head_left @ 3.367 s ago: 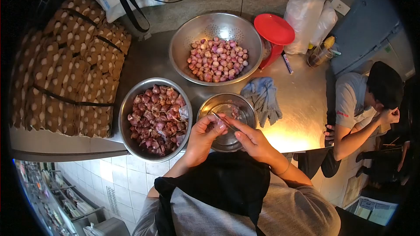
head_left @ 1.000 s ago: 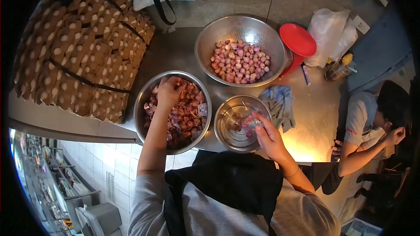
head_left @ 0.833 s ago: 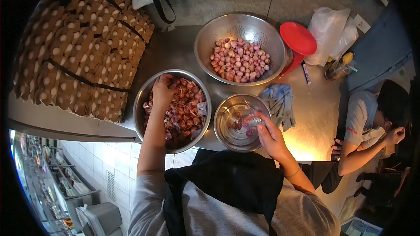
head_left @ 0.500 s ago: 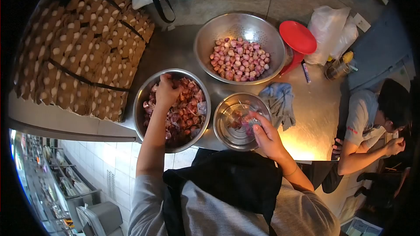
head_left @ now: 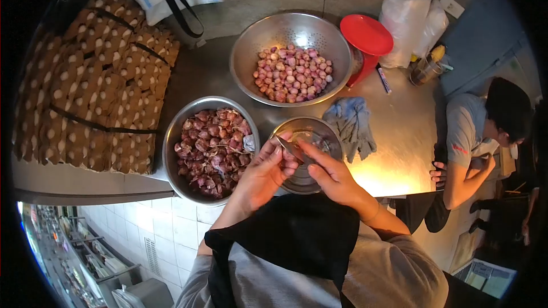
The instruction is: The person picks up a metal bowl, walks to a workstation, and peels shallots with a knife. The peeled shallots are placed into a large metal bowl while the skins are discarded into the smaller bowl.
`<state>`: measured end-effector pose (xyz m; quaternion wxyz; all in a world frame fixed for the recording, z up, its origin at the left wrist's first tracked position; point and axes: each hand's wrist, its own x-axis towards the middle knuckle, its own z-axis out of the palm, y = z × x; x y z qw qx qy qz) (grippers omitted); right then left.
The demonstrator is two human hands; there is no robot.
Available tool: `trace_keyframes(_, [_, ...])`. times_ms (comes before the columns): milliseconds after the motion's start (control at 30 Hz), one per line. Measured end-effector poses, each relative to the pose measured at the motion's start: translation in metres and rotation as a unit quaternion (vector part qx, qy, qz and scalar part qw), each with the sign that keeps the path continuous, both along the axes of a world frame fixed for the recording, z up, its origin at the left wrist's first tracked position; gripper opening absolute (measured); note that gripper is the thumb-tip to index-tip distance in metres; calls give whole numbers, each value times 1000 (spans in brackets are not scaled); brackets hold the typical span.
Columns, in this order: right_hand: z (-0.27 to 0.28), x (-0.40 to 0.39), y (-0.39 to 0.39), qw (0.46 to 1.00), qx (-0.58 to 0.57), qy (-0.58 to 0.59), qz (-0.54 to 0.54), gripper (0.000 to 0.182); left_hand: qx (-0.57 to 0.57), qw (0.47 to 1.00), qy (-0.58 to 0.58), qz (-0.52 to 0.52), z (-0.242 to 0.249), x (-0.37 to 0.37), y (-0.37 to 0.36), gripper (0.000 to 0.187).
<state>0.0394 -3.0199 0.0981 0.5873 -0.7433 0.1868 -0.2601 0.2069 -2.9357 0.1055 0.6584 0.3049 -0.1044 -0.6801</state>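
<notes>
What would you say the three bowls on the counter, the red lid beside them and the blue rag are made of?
The colander, the large bowl and the small bowl look like stainless steel: silvery, with bright reflections, the colander perforated. The red lid seems to be smooth plastic with a dull sheen. The blue rag looks like soft woven cloth, crumpled into folds.

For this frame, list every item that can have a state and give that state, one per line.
Left hand: closed on a shallot, over the small bowl.
Right hand: gripping a knife set against the shallot.
Small bowl: nearly empty.
Left bowl: full of unpeeled shallots.
Colander: partly filled with peeled shallots.
Blue cloth: crumpled on the counter.
Red lid: resting tilted on its container.
</notes>
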Motion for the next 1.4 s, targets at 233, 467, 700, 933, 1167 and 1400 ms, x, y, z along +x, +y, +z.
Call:
trace_keyframes(233, [1, -11, 3, 996, -68, 48, -25, 42, -4, 999, -29, 39, -24, -7, 4, 25])
trace_keyframes(467, [3, -24, 9, 994, -37, 101, 0, 44, 6, 991, -113, 72, -25, -11, 7, 23])
trace_keyframes(700, [-1, -21, 7, 997, -16, 80, 6, 44, 18, 985, -161, 57, -26, -16, 9, 23])
trace_keyframes(933, [-15, -15, 9, 994, 90, 68, 5, 39, 38, 974, -219, 55, -25, -24, 8, 15])
trace_keyframes(1167, [-29, -2, 11, 997, 63, -17, -44, 19, 23, 965, -254, 55, -29, -34, 5, 15])
trace_keyframes(1400, [-11, -11, -1, 872, 479, -90, 45, 14, 5, 967, -254, 4, -25, -28, 3, 25])
